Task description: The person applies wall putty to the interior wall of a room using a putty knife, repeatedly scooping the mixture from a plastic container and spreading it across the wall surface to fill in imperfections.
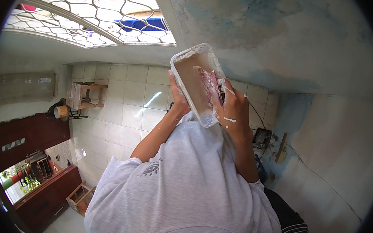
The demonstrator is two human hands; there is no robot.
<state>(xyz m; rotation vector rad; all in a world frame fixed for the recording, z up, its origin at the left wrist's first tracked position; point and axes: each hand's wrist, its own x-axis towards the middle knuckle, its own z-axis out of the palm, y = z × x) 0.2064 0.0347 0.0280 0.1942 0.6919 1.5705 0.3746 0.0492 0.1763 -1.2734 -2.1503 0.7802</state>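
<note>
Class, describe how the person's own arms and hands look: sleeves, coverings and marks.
Short, light-grey fabric sleeves leave both forearms bare. The right hand is gloveless, with white smears across its back; the left hand, also gloveless, shows fewer white flecks.

So here we are, in what looks very much like a room in a home! Pale square tiles run across the floor (131, 118), and up at the left there's a window (89, 25) with a curly metal grille, daylight pouring through. Over at lower left, dark red doors (48, 200), a gap between them, and green leaves (28, 186) outside. A small wooden stool (74, 95) stands on the tiles. And look at that wall (296, 117), patchy blue and white, with a tub of pale paste (208, 120) near: a room being decorated, it seems!
</note>
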